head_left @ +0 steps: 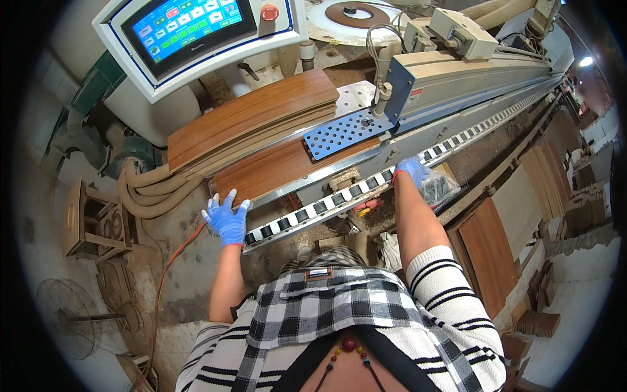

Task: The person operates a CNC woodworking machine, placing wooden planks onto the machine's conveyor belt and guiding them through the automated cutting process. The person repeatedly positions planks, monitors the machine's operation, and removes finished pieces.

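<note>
My left hand (227,218), in a blue glove, has its fingers spread at the left end of a brown wood-grain board (277,171). The fingertips lie at the board's near corner. That board lies on the machine bed, its right part beneath a blue perforated plate (346,134). Also gloved in blue, my right hand (413,171) is at the roller rail (337,199), right of the plate. Its fingers are partly hidden, and whether they grip anything does not show. Behind the board sits a stack of similar boards (255,117).
A control panel with a lit screen (189,26) and red button (269,12) stands at the upper left. The long edge machine (470,81) runs to the far right. Brown panels (490,251) lie at the right. An orange hose (171,261) trails at the left, near a fan (65,318).
</note>
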The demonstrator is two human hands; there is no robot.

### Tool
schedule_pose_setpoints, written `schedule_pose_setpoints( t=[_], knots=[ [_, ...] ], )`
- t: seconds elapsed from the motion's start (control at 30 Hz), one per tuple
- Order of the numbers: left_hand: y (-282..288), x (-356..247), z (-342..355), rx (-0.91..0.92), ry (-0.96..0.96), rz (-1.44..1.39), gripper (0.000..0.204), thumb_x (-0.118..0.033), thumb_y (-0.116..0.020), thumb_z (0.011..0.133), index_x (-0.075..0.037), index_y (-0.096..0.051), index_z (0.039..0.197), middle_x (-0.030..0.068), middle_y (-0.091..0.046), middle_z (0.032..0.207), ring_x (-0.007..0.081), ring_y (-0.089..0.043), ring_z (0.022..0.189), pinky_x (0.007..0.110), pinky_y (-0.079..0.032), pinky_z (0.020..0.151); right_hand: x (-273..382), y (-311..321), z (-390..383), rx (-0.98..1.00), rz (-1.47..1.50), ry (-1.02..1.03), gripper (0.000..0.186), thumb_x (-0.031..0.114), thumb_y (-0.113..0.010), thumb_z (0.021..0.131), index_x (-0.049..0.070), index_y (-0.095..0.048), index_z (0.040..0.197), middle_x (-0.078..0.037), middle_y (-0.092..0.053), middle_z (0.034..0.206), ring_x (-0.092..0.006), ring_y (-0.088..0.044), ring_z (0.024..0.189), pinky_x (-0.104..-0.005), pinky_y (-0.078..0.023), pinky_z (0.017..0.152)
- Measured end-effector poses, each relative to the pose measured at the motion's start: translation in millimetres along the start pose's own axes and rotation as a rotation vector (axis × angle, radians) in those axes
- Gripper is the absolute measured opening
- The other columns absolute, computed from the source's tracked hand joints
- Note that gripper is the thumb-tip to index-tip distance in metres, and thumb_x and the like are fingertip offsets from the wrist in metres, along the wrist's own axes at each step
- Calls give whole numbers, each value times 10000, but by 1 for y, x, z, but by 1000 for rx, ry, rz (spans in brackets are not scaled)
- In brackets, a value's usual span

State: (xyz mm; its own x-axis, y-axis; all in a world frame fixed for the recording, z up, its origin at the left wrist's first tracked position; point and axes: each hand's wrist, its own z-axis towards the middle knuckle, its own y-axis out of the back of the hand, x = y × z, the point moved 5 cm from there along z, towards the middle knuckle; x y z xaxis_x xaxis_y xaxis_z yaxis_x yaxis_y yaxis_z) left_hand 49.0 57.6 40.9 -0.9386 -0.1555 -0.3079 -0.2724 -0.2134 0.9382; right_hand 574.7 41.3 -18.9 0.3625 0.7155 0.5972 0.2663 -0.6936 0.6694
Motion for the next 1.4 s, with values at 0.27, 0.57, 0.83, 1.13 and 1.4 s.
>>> schedule_pose_setpoints(
  t=[0.27,0.57,0.83,1.13,1.4],
  knots=[
    [-7,-28,-1,-5,-49,-51,501,-485,-723,765,-264,-658,1210,220,-462,1382,333,-330,1352,542,-46,1158,-2,-4,4,-58,-10,23,765,533,-491,897,-13,-302,1398,-221,-552,1273,-377,-595,1114,-470,-478,925],
    [-24,-103,0,25,-232,-60,522,-482,-696,789,-213,-635,1232,258,-512,1314,364,-416,1275,506,-190,1136,1,0,-3,-84,19,25,686,517,-460,917,-23,-381,1331,-221,-570,1247,-394,-606,1090,-484,-477,921],
    [76,-133,89,-133,-603,-97,611,-428,-676,828,-120,-535,1337,158,-542,1341,325,-474,1265,441,-329,1085,0,4,-6,-49,-6,23,643,533,-409,951,-1,-385,1309,-215,-557,1240,-385,-595,1100,-479,-503,886],
    [59,-128,199,448,-571,322,1226,-748,-722,589,-248,-133,1542,195,-187,1565,397,-125,1453,529,-72,1173,0,3,-3,-62,-2,27,659,518,-494,896,16,-401,1312,-195,-579,1221,-380,-615,1070,-471,-498,891],
    [79,-125,167,304,-576,166,1146,-563,-815,605,-232,-218,1526,221,-291,1490,451,-240,1368,505,-196,1150,-3,2,1,-34,-3,49,711,543,-497,889,13,-371,1347,-199,-560,1254,-371,-602,1096,-459,-493,901]
  ],
)
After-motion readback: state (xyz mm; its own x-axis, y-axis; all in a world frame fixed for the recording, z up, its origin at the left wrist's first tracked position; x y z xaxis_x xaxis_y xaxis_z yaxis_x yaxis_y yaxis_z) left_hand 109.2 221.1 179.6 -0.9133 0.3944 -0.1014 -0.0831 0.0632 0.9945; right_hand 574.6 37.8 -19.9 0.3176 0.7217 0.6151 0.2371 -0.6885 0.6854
